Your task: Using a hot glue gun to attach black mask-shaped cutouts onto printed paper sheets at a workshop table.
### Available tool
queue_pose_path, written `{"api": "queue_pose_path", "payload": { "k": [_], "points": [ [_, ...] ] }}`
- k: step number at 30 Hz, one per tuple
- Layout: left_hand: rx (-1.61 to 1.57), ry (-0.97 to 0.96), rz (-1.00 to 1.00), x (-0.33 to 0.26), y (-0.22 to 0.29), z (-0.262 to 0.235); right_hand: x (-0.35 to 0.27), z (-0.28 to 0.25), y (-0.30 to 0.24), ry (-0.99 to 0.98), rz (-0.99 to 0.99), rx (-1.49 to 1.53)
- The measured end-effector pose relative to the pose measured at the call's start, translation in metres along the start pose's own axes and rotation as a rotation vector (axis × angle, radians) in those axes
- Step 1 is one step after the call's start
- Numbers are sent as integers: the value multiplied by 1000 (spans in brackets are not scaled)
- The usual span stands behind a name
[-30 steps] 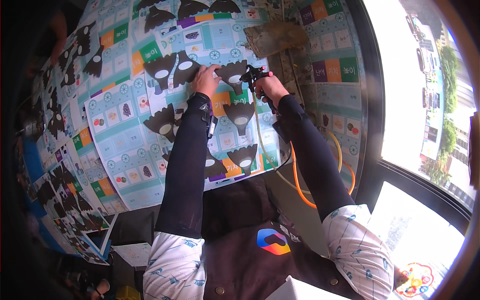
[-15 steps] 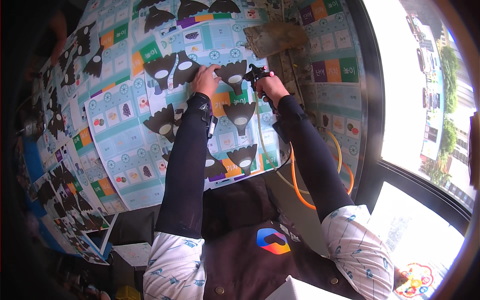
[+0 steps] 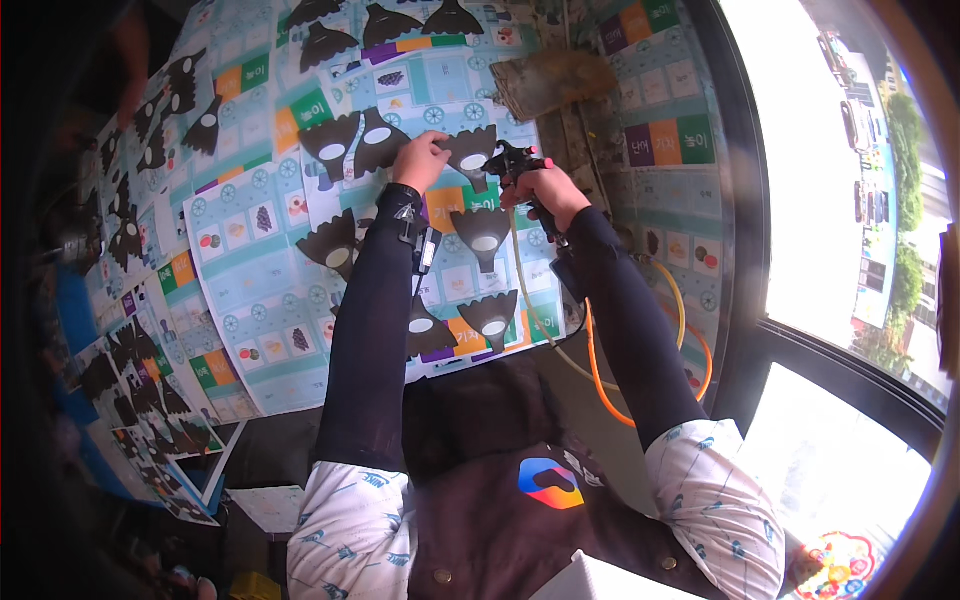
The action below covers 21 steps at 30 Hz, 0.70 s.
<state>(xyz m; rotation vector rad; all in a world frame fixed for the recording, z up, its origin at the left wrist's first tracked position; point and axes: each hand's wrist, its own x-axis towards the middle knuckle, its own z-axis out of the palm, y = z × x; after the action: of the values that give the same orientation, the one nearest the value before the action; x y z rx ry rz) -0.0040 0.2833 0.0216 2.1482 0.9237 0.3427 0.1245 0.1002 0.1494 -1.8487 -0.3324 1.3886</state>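
My right hand [image 3: 548, 192] is wrapped round the grip of a black spray gun [image 3: 514, 160] with pinkish-red knobs. The gun's nozzle end points left, close to a dark fan-shaped piece [image 3: 458, 150] with a scalloped edge and a pale oval. At that piece's left edge are the bent fingertips of my left hand [image 3: 420, 164], drawn together in a pinch. Left of this hand lie two similar dark pieces [image 3: 376, 135]. Another dark piece [image 3: 487, 222] lies nearer me, and one more [image 3: 489, 308] by the front edge of the sheets.
Printed pastel sheets [image 3: 265, 345] cover the work surface, with more dark pieces at the far side and left. A brown, worn flat object [image 3: 555, 78] lies beyond the gun. An orange hose [image 3: 600, 375] loops beside my right forearm. A bright window [image 3: 800, 180] is at the right.
The whole view has shifted slightly. My left fingers have drawn closer together at the piece's edge. My right hand keeps the spray gun beside the same piece.
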Motion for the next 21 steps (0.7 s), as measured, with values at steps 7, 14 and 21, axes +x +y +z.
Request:
{"api": "queue_pose_path", "payload": {
  "k": [7, 14, 21],
  "points": [
    [334, 428, -223, -26, -41, -38, -61, -23, -7, 55, -171, 100],
    [396, 267, -163, -31, -58, -47, -84, -3, -20, 44, -142, 94],
    [258, -35, -100, -38, -49, -67, -29, 54, -46, -16, -42, -46]
  ]
}}
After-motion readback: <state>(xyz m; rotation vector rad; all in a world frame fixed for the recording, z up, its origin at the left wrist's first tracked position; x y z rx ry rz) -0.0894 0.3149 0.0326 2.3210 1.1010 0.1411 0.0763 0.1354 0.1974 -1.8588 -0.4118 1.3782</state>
